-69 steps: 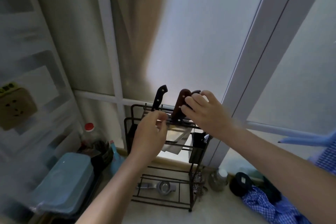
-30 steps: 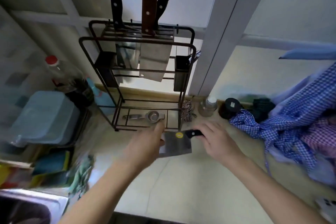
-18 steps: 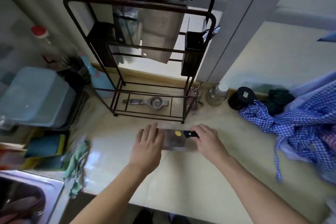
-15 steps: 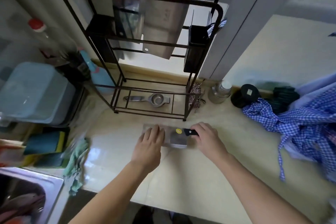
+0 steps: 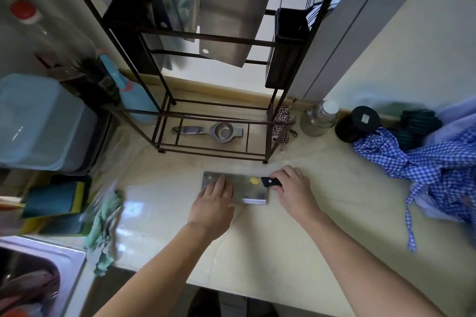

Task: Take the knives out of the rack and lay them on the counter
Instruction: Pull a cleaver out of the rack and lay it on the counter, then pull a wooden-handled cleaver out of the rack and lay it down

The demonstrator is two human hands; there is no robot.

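**First cleaver down on the counter, more blades waiting in the rack**

At nine o'clock sat a pale blue bin (image 5: 43, 123), with a green rag (image 5: 104, 224) drooping over the counter's edge at about eight. At twelve o'clock stood the black wire rack (image 5: 278, 116), and at least two broad blades hung in its upper tier, the larger cleaver blade (image 5: 231, 20) nearest the middle; their handles ran out of view above. A metal squeezer (image 5: 219, 132) lay on the rack's bottom shelf.

At the centre, a cleaver (image 5: 253, 189) lay flat on the cream counter (image 5: 322, 213), just in front of the rack's feet. The left hand (image 5: 213, 203) rested palm-down on the blade, fingers held close together and pressing it flat. The right hand (image 5: 293, 189), at about two o'clock from the left, had its fingers curled round the black handle.

This looked like the setting-down step for the first knife, nearly done. The next move would call for both hands to let go and reach up to twelve o'clock for a handle, drawing it straight up clear of the slot.

A round yellow sticker (image 5: 254, 180) sat on the blade near the handle; its writing was too small to read. Faint marks on the hanging blade were also unreadable. At three o'clock lay a blue checked cloth (image 5: 425, 167).
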